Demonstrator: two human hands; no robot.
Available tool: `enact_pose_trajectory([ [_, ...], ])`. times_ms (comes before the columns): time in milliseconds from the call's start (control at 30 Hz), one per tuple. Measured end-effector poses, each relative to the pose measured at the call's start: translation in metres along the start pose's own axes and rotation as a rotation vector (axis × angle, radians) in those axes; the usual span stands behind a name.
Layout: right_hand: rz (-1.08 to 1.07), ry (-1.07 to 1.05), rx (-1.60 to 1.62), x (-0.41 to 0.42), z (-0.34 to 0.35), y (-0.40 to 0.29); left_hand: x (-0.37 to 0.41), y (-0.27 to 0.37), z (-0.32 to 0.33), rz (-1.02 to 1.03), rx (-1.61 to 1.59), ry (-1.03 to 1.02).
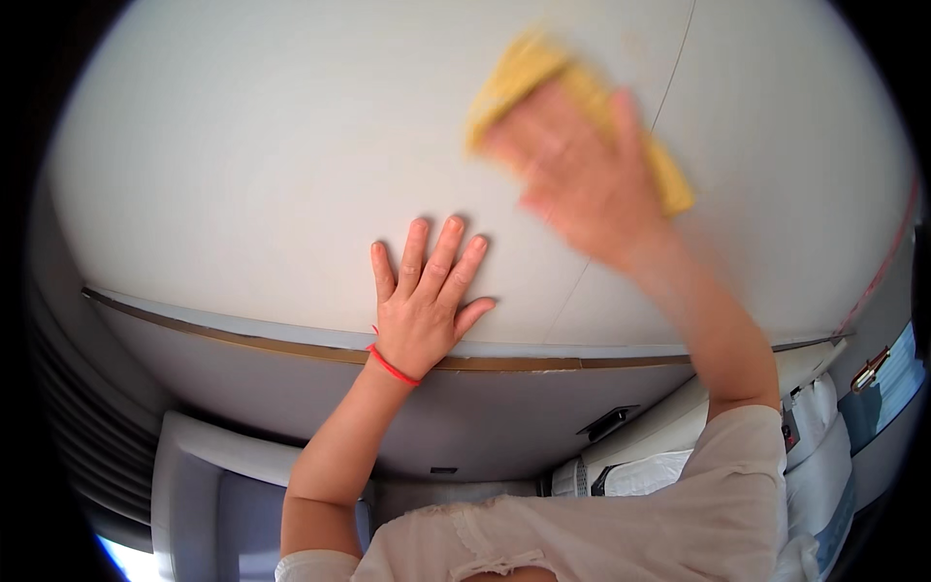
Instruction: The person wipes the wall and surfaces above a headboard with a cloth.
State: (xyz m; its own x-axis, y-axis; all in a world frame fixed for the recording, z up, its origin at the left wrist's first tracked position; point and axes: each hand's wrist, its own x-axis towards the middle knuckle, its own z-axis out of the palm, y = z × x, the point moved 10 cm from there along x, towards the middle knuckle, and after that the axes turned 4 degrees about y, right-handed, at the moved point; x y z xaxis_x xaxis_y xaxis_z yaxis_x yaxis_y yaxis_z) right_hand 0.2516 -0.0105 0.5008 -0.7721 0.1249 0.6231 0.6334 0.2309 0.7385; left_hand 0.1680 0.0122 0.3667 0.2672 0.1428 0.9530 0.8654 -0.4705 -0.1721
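Observation:
A folded yellow cloth (524, 69) lies under my right hand (574, 160) against a large off-white panel (254, 145). Both hand and cloth are blurred; the palm presses on the cloth, which sticks out past the fingers and beside the wrist. My left hand (422, 291), palm down and fingers spread, rests flat on the same panel near its brown edge trim (524, 364). It holds nothing. A red cord bracelet (393, 369) circles the left wrist. Fine seam lines (673, 69) run across the panel near my right hand.
Beyond the trim is a grey surface (291, 378) with a dark fitting (607, 422). A padded armchair (218, 465) stands at lower left, beside dark pleated curtains (94, 415). White bedding or pillows (818, 465) and a gold-coloured handle or fixture (870, 369) show at right.

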Motion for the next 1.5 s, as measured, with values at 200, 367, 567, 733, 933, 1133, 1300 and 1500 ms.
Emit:
enact_pose_trajectory([
  [200, -0.026, -0.056, -0.100, 0.016, -0.009, 0.020, -0.001, 0.002, 0.000, -0.025, -0.074, -0.020],
  [367, 0.419, 0.104, -0.279, 0.072, -0.050, 0.138, -0.002, 0.004, 0.001, -0.027, -0.111, -0.012],
  [567, 0.097, 0.020, -0.292, 0.105, -0.016, 0.031, -0.003, 0.004, 0.000, -0.022, -0.149, -0.015],
  [733, -0.218, 0.046, 0.229, 0.064, 0.005, -0.052, -0.003, 0.001, -0.001, -0.017, -0.186, -0.053],
  [933, 0.313, 0.030, -0.396, 0.074, -0.035, 0.115, -0.005, -0.016, 0.003, -0.119, -0.199, -0.017],
  [1133, 0.212, -0.081, -0.314, 0.048, 0.015, 0.053, -0.013, -0.060, -0.013, -0.183, -0.053, 0.069],
  [1300, -0.170, -0.093, 0.185, -0.013, 0.019, -0.081, -0.015, -0.068, -0.022, -0.215, -0.074, 0.061],
  [1500, 0.218, -0.007, -0.180, -0.001, -0.003, 0.035, -0.014, -0.059, -0.017, -0.222, -0.090, 0.054],
])
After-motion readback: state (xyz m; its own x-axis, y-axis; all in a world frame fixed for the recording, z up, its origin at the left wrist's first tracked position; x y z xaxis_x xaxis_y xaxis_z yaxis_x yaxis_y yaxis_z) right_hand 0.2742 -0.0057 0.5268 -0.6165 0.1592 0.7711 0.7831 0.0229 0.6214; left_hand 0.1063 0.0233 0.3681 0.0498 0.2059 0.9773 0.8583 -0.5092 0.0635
